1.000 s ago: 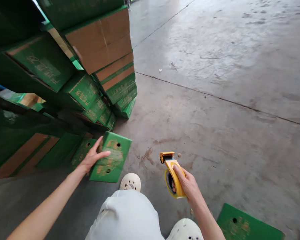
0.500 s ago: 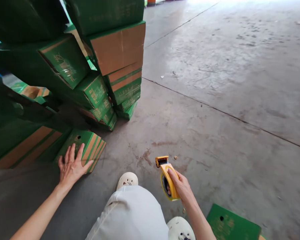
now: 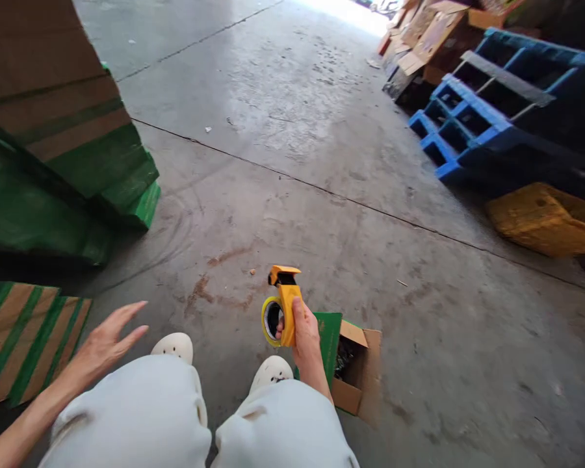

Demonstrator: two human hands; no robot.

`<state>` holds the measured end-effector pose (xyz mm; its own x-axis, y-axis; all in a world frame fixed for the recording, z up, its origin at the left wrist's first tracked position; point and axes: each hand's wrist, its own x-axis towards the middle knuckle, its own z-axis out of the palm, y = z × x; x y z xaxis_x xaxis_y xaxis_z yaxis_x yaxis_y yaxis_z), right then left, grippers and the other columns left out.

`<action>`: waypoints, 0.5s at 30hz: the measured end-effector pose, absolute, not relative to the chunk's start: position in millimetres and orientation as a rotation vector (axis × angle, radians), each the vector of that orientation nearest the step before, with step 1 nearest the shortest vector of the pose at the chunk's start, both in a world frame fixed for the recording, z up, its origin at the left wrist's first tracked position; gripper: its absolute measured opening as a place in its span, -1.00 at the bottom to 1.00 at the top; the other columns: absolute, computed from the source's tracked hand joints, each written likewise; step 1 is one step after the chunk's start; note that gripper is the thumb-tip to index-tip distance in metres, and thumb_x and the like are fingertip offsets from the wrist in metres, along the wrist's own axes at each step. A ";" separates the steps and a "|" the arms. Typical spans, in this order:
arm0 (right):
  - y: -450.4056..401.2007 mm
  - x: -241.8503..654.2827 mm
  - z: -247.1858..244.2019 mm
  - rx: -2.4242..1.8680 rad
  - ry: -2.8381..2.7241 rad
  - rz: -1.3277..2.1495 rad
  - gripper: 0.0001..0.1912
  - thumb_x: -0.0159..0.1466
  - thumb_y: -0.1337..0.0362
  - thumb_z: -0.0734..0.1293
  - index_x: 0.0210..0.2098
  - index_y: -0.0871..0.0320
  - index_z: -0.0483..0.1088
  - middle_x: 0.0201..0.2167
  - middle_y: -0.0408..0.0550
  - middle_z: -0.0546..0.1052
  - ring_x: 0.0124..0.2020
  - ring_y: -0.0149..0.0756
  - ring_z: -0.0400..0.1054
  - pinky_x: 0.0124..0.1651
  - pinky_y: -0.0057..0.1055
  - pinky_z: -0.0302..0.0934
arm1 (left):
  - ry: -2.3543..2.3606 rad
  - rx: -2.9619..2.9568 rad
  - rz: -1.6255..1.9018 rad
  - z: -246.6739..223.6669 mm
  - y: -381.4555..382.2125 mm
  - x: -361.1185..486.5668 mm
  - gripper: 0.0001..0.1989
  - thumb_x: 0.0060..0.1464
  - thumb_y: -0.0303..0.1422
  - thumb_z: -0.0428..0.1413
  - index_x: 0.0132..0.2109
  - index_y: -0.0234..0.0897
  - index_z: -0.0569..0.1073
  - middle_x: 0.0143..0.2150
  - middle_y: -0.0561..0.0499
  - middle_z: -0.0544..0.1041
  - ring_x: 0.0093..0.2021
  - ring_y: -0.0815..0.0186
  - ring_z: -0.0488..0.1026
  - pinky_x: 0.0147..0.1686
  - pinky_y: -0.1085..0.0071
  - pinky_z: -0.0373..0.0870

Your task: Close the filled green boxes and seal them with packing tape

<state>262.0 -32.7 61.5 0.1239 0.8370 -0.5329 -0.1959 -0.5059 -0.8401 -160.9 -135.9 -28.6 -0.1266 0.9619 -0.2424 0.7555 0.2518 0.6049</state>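
My right hand is wrapped round a yellow tape dispenser with a roll of clear tape in it. Just beyond that wrist, an open green cardboard box rests on the floor, its brown flaps folded out. Dark contents show inside it, too shadowed to name. My left hand is in the air with fingers apart, holding nothing. Left of it stands a green box with brown stripes, apart from the fingers.
Stacked green and brown boxes rise at the left. Blue pallets are piled at the right, with a yellow crate in front. Opened brown cartons lie farther back. A crack crosses the concrete floor.
My left hand has come off the striped green box. The view has swung right, bringing the open box, pallets and crate into sight. My right hand still grips the tape dispenser.
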 end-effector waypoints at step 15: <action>-204.0 503.6 75.0 -2.463 -0.680 0.018 0.06 0.20 -0.29 0.40 0.52 0.08 0.12 -0.02 0.22 0.64 -0.37 0.01 0.56 -0.39 -0.18 0.43 | 0.753 1.736 -0.547 113.6 67.3 201.6 -0.49 0.24 0.00 0.12 0.10 -0.29 0.62 -0.12 -0.20 0.72 -0.24 0.11 0.67 -0.27 0.32 0.58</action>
